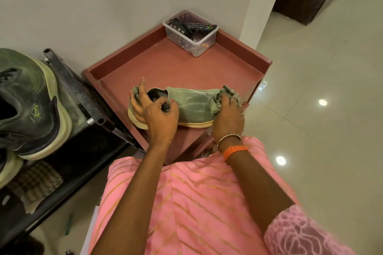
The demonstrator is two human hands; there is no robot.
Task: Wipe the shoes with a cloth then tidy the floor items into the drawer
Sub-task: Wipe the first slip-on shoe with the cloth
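Nearest me, at the middle of the frame, my left hand [154, 109] curls its fingers over the collar of the green shoe [186, 105] and pins the heel end, while my right hand [228, 112], apart from it at the toe end, is bunched around the cloth [230, 94] and presses it onto the toe. The shoe lies flat on the red bench [165, 62] with its long axis running left to right across the frame, so I judge the next wipe runs along it from the right hand toward the left. Farther off, in the bench's upper corner, stands a clear box [192, 41] with a remote in it.
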